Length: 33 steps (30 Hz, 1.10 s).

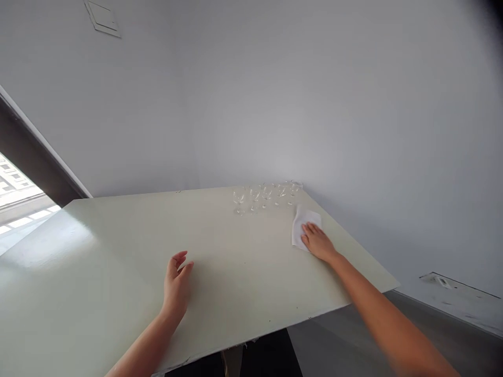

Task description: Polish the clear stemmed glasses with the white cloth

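My right hand point(319, 243) reaches out over the right side of the table and lies on a white cloth point(299, 214). Its fingers rest flat on top of the cloth, which is spread on the tabletop. Just beyond the cloth, a row of several clear stemmed glasses point(266, 196) stands near the back edge. My left hand point(177, 280) is held over the front middle of the table with nothing in it, thumb and fingers apart and slightly curled.
The pale, glossy table point(118, 293) reaches back to the grey-white walls point(251, 94). Its front edge has some chips. A window point(18, 183) is at the far left. A switch plate point(102, 18) sits high on the left wall, and a floor point(341, 340) shows below.
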{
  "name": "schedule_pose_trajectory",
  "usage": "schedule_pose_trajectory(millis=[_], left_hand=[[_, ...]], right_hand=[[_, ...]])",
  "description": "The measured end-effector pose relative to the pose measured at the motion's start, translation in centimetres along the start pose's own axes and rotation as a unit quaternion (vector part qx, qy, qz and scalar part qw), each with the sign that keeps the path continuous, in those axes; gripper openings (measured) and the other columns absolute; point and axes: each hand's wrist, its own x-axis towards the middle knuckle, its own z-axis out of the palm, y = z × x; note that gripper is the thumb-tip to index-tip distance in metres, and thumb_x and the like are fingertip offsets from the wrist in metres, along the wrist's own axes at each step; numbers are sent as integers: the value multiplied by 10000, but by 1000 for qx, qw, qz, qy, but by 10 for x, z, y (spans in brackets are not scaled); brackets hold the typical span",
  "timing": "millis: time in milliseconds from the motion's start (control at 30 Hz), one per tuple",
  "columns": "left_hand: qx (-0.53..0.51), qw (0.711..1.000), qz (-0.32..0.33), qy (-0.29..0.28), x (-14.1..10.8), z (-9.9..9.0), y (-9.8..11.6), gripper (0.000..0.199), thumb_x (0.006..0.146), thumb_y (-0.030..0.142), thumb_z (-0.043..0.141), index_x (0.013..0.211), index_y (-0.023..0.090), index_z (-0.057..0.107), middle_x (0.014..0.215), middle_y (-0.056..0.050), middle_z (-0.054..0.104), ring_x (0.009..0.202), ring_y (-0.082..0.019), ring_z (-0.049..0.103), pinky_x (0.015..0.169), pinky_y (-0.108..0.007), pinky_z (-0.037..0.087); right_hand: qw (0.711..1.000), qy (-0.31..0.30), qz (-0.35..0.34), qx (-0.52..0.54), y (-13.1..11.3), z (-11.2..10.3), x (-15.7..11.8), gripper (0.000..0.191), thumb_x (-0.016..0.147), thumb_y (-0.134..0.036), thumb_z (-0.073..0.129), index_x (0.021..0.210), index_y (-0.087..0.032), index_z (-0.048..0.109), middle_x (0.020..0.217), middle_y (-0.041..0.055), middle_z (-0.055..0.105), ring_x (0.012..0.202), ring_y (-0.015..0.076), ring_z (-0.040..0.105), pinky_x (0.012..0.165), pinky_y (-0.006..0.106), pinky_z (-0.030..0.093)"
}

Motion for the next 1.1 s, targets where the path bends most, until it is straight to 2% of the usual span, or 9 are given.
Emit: schedule_pose_trajectory(millis=[100, 233, 467, 567, 667, 767, 833, 967, 1100], left_hand=[[-2, 1000, -6, -12, -1, 0, 0, 308, 740, 387, 506, 1040, 312, 499, 1190, -33, 461, 1049, -206, 472, 900, -395, 342], [4, 999, -17, -27, -3, 4, 2, 311, 733, 379, 512, 1033, 295, 514, 1200, -42, 455, 1068, -214, 460, 881, -384, 346], [22, 999, -2, -25, -2, 7, -3, 301, 729, 345, 498, 1024, 284, 509, 1180, -41, 473, 967, -185, 508, 811, -338, 381], [47, 998, 5, -33, -1, 7, -4, 302, 736, 338, 485, 1032, 286, 513, 1192, -49, 463, 947, -185, 521, 781, -334, 401], [85, 995, 25, -56, 6, 14, 3, 295, 730, 321, 498, 1021, 290, 537, 1211, -49, 447, 975, -195, 516, 784, -337, 414], [123, 981, 123, -84, 29, 34, 15, 256, 724, 275, 510, 972, 282, 574, 1256, -24, 420, 1054, -192, 480, 843, -318, 400], [150, 969, 163, -107, 51, 55, 22, 256, 728, 274, 515, 976, 277, 581, 1280, -16, 411, 1034, -186, 493, 812, -296, 417], [184, 960, 160, -139, 95, 107, 31, 307, 712, 265, 555, 1019, 253, 573, 1278, -35, 437, 920, -172, 539, 723, -273, 439], [179, 959, 169, -140, 125, 158, 37, 489, 666, 239, 615, 1143, 252, 505, 1284, -53, 441, 887, -158, 549, 745, -268, 426]], right_hand=[[996, -1, 72, -59, 13, -8, -17, 477, 863, -279, 289, 1237, -30, 450, 1281, 225, 439, 1185, 333, 397, 901, 431, 358], [990, -50, 52, -118, -25, -22, -42, 376, 761, -98, 377, 1076, 2, 557, 1022, 268, 575, 920, 320, 548, 713, 380, 414], [973, -68, -198, -98, -130, -38, -77, 369, 783, -97, 391, 1111, -36, 549, 1194, 240, 497, 1030, 300, 489, 775, 343, 390], [954, -78, -284, -61, -158, -53, -83, 381, 822, -295, 450, 1110, -69, 558, 1182, 220, 510, 1028, 301, 487, 763, 348, 397], [936, -92, -339, -5, -172, -74, -68, 417, 815, -503, 438, 890, -147, 640, 988, 134, 605, 873, 248, 542, 666, 311, 400], [947, -42, -308, 81, -182, -82, -38, 485, 857, -526, 332, 640, -175, 586, 729, 54, 594, 676, 165, 522, 561, 258, 344], [953, -13, -261, 155, -189, -74, -19, 528, 887, -500, 258, 567, -175, 525, 606, 19, 542, 559, 122, 466, 515, 239, 295], [941, -15, -191, 280, -205, -35, -3, 552, 906, -465, 198, 523, -168, 464, 515, -10, 484, 464, 86, 388, 492, 227, 250], [940, 18, -207, 269, -212, -4, -6, 514, 890, -448, 280, 488, -162, 419, 517, -17, 439, 489, 85, 346, 502, 232, 214]])
